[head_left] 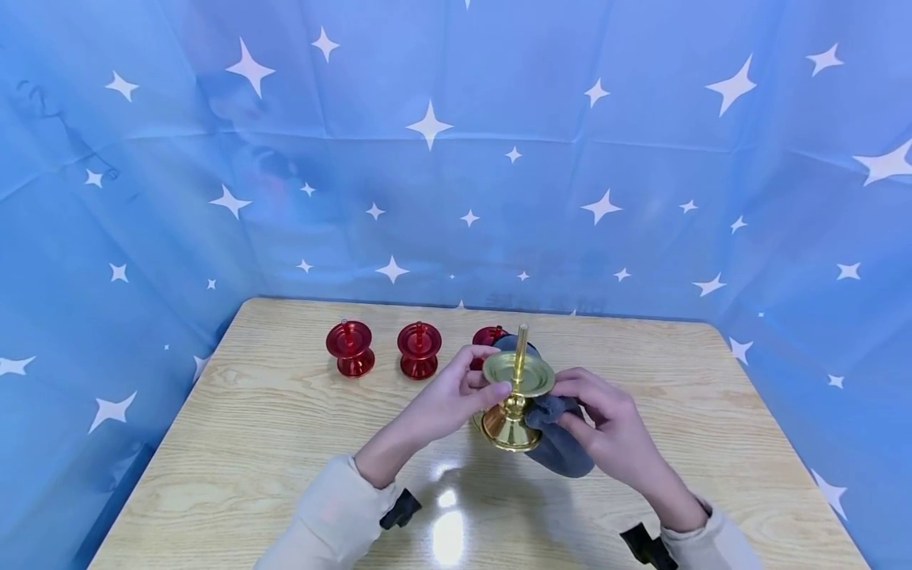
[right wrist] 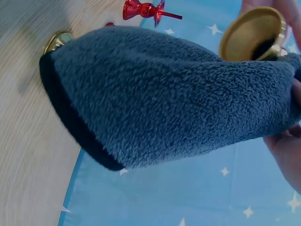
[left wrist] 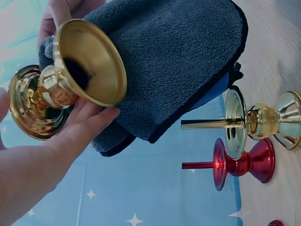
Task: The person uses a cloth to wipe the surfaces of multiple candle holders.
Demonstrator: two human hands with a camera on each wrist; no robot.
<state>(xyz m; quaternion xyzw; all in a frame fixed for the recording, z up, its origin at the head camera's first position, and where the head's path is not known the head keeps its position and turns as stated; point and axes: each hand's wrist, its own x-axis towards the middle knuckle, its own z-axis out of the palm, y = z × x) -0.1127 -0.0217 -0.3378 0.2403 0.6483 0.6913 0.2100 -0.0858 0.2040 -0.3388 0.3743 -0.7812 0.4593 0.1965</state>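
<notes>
My left hand [head_left: 452, 396] grips a gold candlestick [head_left: 509, 427] by its dish and stem, lifted above the table with its thin tube pointing up. A dark grey towel [head_left: 559, 453] with a black edge hangs from my right hand [head_left: 606, 423], whose thumb and fingers pinch it against the candlestick's stem. The left wrist view shows the hollow underside of the held candlestick [left wrist: 106, 66], with the towel [left wrist: 174, 61] draped beside it. A second gold candlestick [left wrist: 258, 122] stands on the table, mostly hidden in the head view.
Three red candlesticks stand in a row toward the table's back: one at left [head_left: 351, 348], one in the middle [head_left: 419, 350], and one [head_left: 488, 336] partly behind my left hand and the towel. A blue curtain [head_left: 427, 182] with white stars surrounds the wooden table [head_left: 285, 451].
</notes>
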